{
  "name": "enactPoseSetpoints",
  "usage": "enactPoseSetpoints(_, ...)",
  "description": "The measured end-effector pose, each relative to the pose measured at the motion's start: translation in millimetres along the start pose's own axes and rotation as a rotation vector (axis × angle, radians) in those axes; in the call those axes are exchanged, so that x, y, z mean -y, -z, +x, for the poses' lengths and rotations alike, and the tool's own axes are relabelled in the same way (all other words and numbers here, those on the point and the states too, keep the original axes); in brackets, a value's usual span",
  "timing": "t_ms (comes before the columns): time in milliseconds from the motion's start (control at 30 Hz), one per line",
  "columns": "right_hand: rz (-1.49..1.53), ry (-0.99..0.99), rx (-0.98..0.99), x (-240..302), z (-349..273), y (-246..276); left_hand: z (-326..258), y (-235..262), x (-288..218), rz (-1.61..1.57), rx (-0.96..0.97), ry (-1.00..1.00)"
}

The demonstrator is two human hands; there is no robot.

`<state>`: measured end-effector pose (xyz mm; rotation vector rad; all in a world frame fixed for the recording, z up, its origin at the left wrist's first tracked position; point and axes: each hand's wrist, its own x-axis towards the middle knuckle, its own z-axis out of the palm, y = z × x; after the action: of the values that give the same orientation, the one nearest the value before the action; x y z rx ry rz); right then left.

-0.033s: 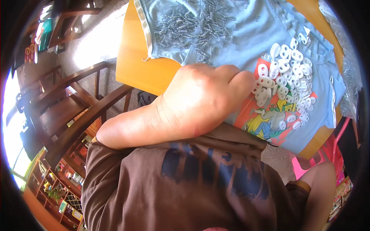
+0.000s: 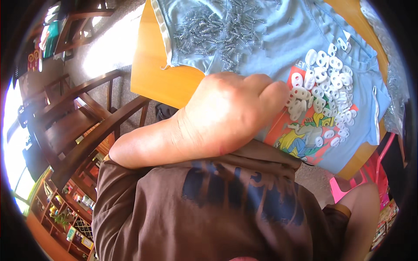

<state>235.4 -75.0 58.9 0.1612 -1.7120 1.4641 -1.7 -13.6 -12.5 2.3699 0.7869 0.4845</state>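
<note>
A wooden chair (image 2: 82, 126) is standing off the table's (image 2: 161, 74) left edge. You are working over a blue shirt (image 2: 278, 39) spread across the table, seemingly to keep small parts from rolling off: metal springs (image 2: 222, 30) are lying heaped near its far edge. Your left hand (image 2: 226, 113) is curling loosely at the near edge, fingertips touching the white plastic loops (image 2: 326, 82); whether it is gripping one cannot be told. The loops are covering the shirt's orange cartoon print (image 2: 305, 130). Your right hand is staying out of sight.
</note>
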Motion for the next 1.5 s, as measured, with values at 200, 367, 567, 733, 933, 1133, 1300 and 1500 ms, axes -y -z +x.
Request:
enactPoseSetpoints(200, 0.027, -0.007, 0.069, 13.4, 6.5, -3.0, 4.9, 0.7, -10.2, -0.122, -0.025, -0.171)
enactPoseSetpoints(367, 0.025, -0.046, 0.108, 31.3, 5.4, -2.1, 10.3, -1.3, -7.3, 0.045, 0.147, -0.190)
enactPoseSetpoints(567, 0.353, -0.350, -0.186, 27.0, -23.9, -13.9, 17.4, -0.5, -8.1, 0.029, 0.070, -0.265)
enactPoseSetpoints(733, 0.366, -0.248, -0.487, -4.6, -47.2, -19.7, 39.7, -5.6, -19.1, 0.110, 0.179, -0.196)
enactPoseSetpoints(933, 0.020, -0.334, -0.752, -12.7, -49.1, -28.8, 44.0, -11.4, -19.5, 0.149, 0.180, -0.247)
enactPoseSetpoints(1133, -0.040, -0.521, -1.250, -10.0, -33.9, -52.6, 45.2, -8.0, -19.8, 0.172, 0.214, -0.321)
enactPoseSetpoints(1300, -0.352, -0.750, -1.397, -16.6, -11.2, -52.9, 42.5, -9.1, -17.4, -0.190, 0.058, -0.233)
enactPoseSetpoints(1500, -0.646, -0.630, -0.999, -40.4, -0.2, -34.7, 31.2, 16.4, -27.3, -1.212, 0.240, 0.459)
